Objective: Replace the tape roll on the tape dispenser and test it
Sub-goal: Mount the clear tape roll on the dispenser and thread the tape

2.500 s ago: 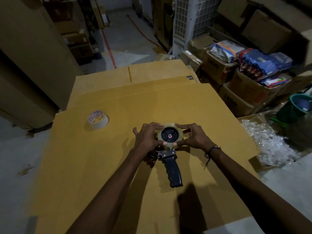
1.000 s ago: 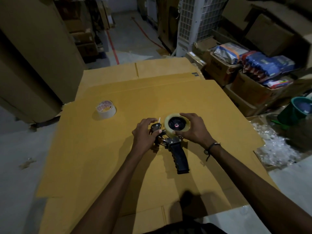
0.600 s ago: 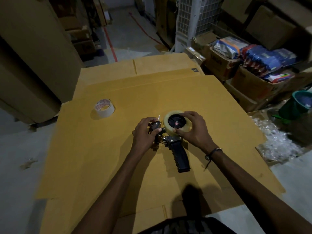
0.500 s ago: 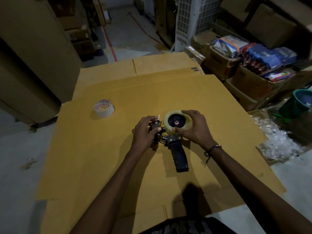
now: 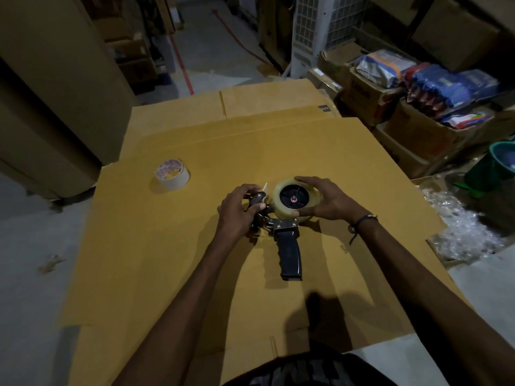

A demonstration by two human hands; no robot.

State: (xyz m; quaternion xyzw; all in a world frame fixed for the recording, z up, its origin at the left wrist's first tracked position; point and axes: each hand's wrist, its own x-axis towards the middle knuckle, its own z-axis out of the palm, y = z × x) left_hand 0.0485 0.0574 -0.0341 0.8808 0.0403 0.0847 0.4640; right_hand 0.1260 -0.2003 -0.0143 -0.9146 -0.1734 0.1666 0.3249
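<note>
A tape dispenser (image 5: 288, 247) with a black pistol handle lies flat on the yellow-brown cardboard sheet (image 5: 172, 263). A pale clear tape roll (image 5: 278, 211) sits on its black hub. My right hand (image 5: 326, 200) wraps over the right side of that roll, thumb at its lower edge. My left hand (image 5: 238, 211) grips the dispenser's front roller and blade end, where a small white strip stands up beside my fingers. A second, whitish tape roll (image 5: 172, 174) lies apart at the upper left of the sheet.
Open cartons with blue and red packets (image 5: 434, 87) line the right side. A green bucket (image 5: 498, 165) and a box of clear plastic scraps (image 5: 462, 229) stand at the right edge. Large brown boxes (image 5: 50, 87) rise on the left; concrete floor surrounds the sheet.
Over 2.5 s my left hand left the roll and took the dispenser's front end. My right hand shifted around the roll's right side. The last half second shows almost no movement.
</note>
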